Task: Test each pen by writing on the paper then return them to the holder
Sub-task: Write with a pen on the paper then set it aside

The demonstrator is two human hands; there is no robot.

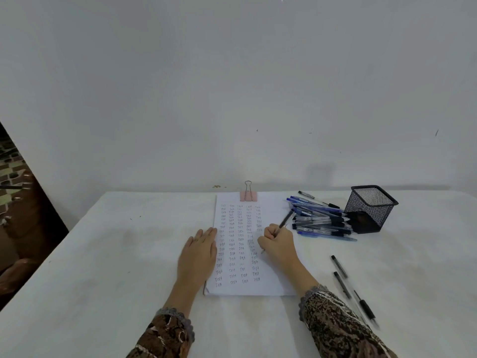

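A white sheet of paper [273,282], covered in columns of the word "Test", lies at the table's middle under a pink binder clip [248,195]. My left hand [200,254] lies flat on the paper's left edge. My right hand [277,244] grips a dark pen [285,220] with its tip on the paper's right column. A black mesh holder [370,208] lies tipped on its side at the right. A pile of several blue and black pens [320,220] lies between the paper and the holder.
Three black pens [347,282] lie loose on the white tablecloth to the right of my right forearm. A white wall stands right behind the table. At the left, past the table's edge, dark brown objects [18,228] are visible.
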